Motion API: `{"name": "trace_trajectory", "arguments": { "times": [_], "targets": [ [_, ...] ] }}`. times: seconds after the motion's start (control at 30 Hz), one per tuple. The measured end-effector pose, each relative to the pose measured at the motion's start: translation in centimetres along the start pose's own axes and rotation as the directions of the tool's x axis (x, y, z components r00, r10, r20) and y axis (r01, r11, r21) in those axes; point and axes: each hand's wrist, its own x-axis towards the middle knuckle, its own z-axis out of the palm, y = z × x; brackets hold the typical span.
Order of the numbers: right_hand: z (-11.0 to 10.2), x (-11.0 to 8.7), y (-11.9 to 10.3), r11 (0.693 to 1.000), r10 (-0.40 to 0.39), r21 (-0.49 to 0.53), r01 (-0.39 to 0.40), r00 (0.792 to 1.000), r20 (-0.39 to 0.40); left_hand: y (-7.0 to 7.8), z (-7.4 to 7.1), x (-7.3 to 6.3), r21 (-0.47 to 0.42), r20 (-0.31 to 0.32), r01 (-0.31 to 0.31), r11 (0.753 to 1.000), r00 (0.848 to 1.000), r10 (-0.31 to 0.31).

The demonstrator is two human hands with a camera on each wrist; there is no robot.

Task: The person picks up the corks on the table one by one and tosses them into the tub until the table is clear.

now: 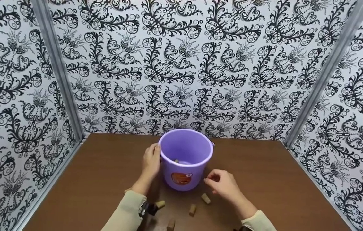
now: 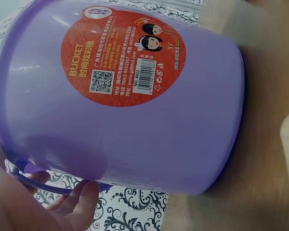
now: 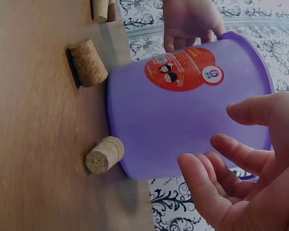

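Note:
A purple bucket [image 1: 186, 171] with an orange-red label stands upright on the table. My left hand [image 1: 151, 160] holds its left side near the rim; in the left wrist view its fingers [image 2: 86, 199] lie by the bucket's handle [image 2: 43, 185]. To the right of the bucket is my right hand [image 1: 223, 183], holding nothing, its thumb and fingers bent and apart in the right wrist view. The closest cork [image 1: 206, 198] lies just below that hand. Another cork [image 1: 192, 210] is in front of the bucket. Inside the bucket, part of a cork [image 1: 176, 161] shows.
More corks lie nearer me: one cork [image 1: 160, 204] by the left wrist, another cork [image 1: 171, 224] at the lower frame edge. The brown table [image 1: 104, 166] is enclosed by black-and-white patterned walls [image 1: 175, 64] with grey corner posts.

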Motion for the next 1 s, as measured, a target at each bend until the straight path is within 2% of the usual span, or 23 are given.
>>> {"name": "trace_trajectory", "arguments": {
  "times": [0.13, 0.37, 0.6, 1.0],
  "targets": [
    [0.0, 0.4, 0.1, 1.000, -0.003, 0.011, 0.003, 1.000, 0.008, 0.0, -0.2, 0.1, -0.011, -0.011, 0.002, 1.000, 1.000, -0.002],
    [-0.1, 0.7, 0.4, 1.000, 0.011, 0.004, -0.011, 1.000, -0.004, 0.1, 0.0, 0.1, -0.039, 0.008, 0.002, 0.999, 1.000, -0.002],
    [0.4, 0.7, 1.2, 0.998, -0.017, -0.057, 0.018, 1.000, 0.025, -0.1, 0.2, -0.2, -0.041, 0.006, 0.004, 0.999, 1.000, -0.003],
    [0.9, 0.9, 2.1, 0.981, -0.083, -0.172, 0.093, 0.994, 0.068, -0.2, 0.1, 0.0, 0.006, 0.009, 0.004, 1.000, 1.000, -0.004]
  ]
}}
